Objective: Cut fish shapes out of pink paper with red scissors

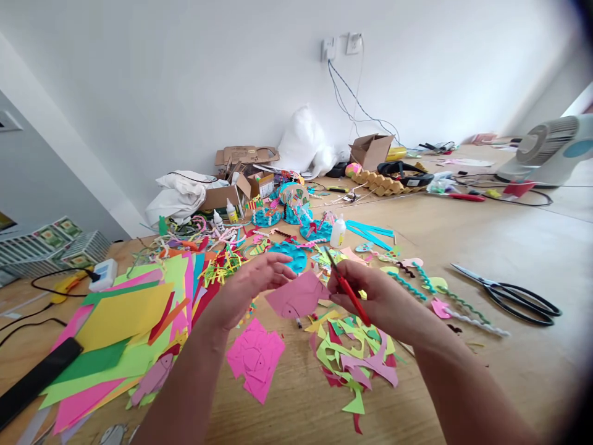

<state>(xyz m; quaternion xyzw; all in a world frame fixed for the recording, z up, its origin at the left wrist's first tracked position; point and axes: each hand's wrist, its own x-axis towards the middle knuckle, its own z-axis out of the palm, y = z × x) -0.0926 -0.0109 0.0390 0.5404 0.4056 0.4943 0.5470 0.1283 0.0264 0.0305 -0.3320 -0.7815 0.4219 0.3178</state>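
Observation:
My right hand [370,293] is closed around scissors [349,290] with red handles, their dark blades pointing up and away. The same hand pinches the right edge of a piece of pink paper [296,295] with a fish outline drawn on it. My left hand [252,284] has its fingers stretched out beside the paper's upper left edge, holding nothing. Below it, brighter pink paper pieces [256,358] with drawn outlines lie stacked on the wooden table. A heap of yellow-green, pink and red paper scraps [354,352] lies under my right hand.
Coloured paper sheets [125,315] are piled at left. Black-handled scissors [509,296] lie at right, near twisted pipe cleaners [463,306]. Further back are a glue bottle [338,232], blue round pieces [290,254] and cardboard boxes [370,151]. A white fan [551,148] stands far right.

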